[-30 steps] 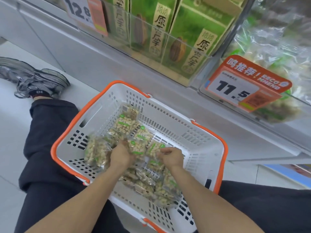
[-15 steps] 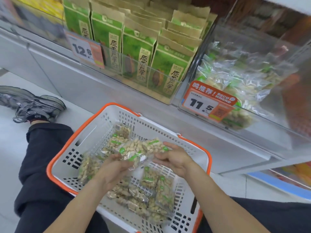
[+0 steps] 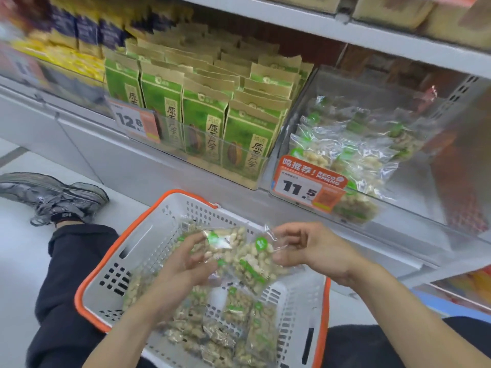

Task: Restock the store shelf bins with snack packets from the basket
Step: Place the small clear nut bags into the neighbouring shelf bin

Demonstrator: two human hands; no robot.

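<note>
Head view, near to far. Lower centre of the frame: two bare forearms reach over a white basket (image 3: 148, 251) with an orange rim, which sits between the person's dark-trousered legs. More clear snack packets (image 3: 233, 330) of pale nuts with green labels lie loose on the basket floor. Centre of the frame, just above the basket: the left hand (image 3: 183, 264) has its fingers curled round one held packet (image 3: 225, 244), and the right hand (image 3: 316, 251) pinches the clear edge of a second packet (image 3: 255, 264); the two packets touch and overlap between the hands. Left edge, mid-height: a grey shoe (image 3: 55, 195) rests on the pale floor. Middle distance, right of centre: a clear shelf bin (image 3: 414, 197) holds matching nut packets piled toward its left side, with an orange price tag (image 3: 309, 187) reading 11.5 on its front. Left of this bin: upright green pouches (image 3: 204, 115) stand in rows behind a clear front panel bearing a tag reading 12.8 (image 3: 135, 123). Upper left corner: blurred yellow and dark packs. Top edge: an upper shelf (image 3: 372, 35) carrying blurred tan goods.
</note>
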